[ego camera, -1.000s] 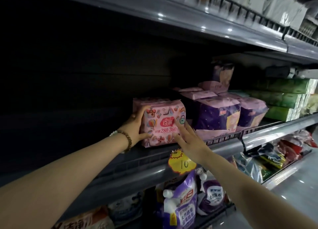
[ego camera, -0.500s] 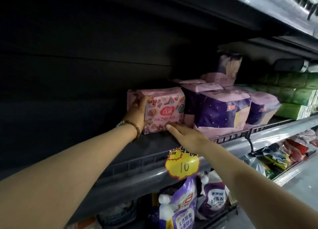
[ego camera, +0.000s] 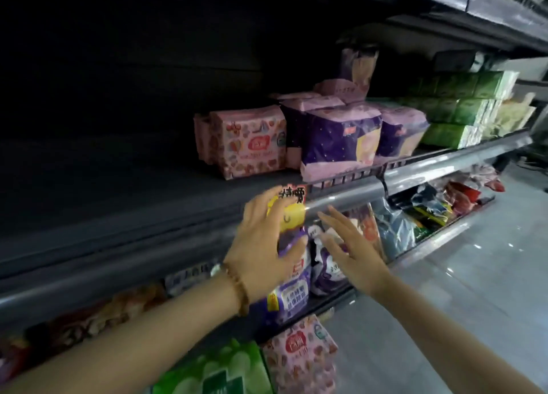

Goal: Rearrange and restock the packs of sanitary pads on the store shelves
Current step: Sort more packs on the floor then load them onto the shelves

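Note:
A pink patterned pad pack (ego camera: 249, 143) stands upright on the dark shelf (ego camera: 118, 186), with more pink packs behind it. To its right stand purple pad packs (ego camera: 341, 138), touching it. My left hand (ego camera: 264, 239) hovers in front of the shelf rail, fingers relaxed, holding nothing, partly covering a yellow price tag (ego camera: 289, 212). My right hand (ego camera: 350, 248) is beside it, fingers spread and empty. Both hands are below and in front of the pink pack, apart from it. Another pink pad pack (ego camera: 299, 355) lies at the bottom of the view.
Green tissue packs (ego camera: 462, 112) fill the shelf's right end. Purple detergent pouches (ego camera: 296, 293) stand on the shelf below, behind my hands. A green pack (ego camera: 219, 373) lies at bottom centre. Bagged goods (ego camera: 430, 207) sit lower right. Grey floor (ego camera: 474, 275) stretches right.
Both hands have let go of the pink pack and drawn back down to the shelf rail. The pack now stands on the shelf against the purple packs.

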The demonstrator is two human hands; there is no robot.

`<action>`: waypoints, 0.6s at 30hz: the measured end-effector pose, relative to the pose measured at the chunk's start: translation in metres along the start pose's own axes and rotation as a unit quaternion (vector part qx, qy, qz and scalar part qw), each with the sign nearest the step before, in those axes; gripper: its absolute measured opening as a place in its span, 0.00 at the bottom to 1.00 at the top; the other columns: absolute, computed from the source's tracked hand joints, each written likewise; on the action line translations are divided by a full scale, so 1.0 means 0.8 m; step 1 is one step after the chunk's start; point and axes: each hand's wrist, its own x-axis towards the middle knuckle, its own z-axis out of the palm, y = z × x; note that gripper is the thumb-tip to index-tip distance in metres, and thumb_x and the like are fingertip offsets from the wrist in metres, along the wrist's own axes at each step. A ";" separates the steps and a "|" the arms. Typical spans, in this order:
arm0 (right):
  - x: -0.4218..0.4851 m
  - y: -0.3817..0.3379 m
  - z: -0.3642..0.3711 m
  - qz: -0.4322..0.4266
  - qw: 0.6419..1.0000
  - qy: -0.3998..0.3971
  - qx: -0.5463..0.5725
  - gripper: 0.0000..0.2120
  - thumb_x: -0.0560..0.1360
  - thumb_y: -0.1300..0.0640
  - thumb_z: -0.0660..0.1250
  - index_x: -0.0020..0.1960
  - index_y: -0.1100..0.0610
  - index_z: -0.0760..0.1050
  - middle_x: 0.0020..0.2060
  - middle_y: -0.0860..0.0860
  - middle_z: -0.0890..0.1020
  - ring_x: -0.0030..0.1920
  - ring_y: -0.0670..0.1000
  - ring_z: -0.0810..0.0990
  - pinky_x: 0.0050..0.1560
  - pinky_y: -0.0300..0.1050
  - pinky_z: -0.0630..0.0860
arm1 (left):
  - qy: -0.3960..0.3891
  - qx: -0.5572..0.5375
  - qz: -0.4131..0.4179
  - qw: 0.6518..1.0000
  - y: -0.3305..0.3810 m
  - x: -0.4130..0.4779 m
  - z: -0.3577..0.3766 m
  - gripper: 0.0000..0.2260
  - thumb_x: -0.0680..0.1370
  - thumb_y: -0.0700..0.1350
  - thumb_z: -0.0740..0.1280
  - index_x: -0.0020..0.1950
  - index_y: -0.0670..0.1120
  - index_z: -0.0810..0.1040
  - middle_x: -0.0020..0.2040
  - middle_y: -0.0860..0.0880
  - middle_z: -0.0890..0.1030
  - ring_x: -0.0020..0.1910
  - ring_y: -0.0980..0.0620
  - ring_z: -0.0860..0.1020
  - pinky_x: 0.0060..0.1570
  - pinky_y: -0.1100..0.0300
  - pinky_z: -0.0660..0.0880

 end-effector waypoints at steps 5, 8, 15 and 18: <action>-0.085 0.080 0.039 0.154 0.986 -0.012 0.065 0.23 0.78 0.51 0.64 0.72 0.50 0.66 0.72 0.42 0.62 0.74 0.42 0.57 0.67 0.34 0.55 | -0.179 0.042 -0.042 0.982 -0.025 -0.055 0.064 0.24 0.79 0.53 0.63 0.73 0.51 0.63 0.72 0.52 0.61 0.70 0.53 0.58 0.69 0.62 0.57; -0.112 0.116 0.066 0.271 0.952 -0.038 0.137 0.27 0.78 0.53 0.66 0.74 0.56 0.63 0.73 0.51 0.64 0.73 0.50 0.63 0.61 0.35 0.63 | -0.342 0.060 -0.167 0.923 -0.060 -0.060 0.095 0.27 0.80 0.57 0.59 0.76 0.49 0.57 0.73 0.48 0.64 0.70 0.49 0.64 0.67 0.55 0.65; -0.131 0.176 0.107 0.442 0.869 -0.115 0.189 0.34 0.76 0.40 0.63 0.75 0.56 0.60 0.73 0.56 0.65 0.69 0.57 0.68 0.66 0.53 0.67 | -0.567 0.116 -0.348 0.738 -0.127 -0.045 0.175 0.36 0.78 0.67 0.50 0.78 0.45 0.51 0.78 0.43 0.55 0.73 0.42 0.62 0.66 0.53 0.66; -0.134 0.200 0.136 0.503 0.816 -0.155 0.238 0.34 0.74 0.38 0.65 0.73 0.56 0.62 0.65 0.55 0.73 0.56 0.54 0.76 0.52 0.48 0.75 | -0.612 0.133 -0.361 0.691 -0.137 -0.046 0.208 0.33 0.79 0.65 0.48 0.78 0.45 0.54 0.76 0.43 0.60 0.67 0.42 0.70 0.64 0.51 0.71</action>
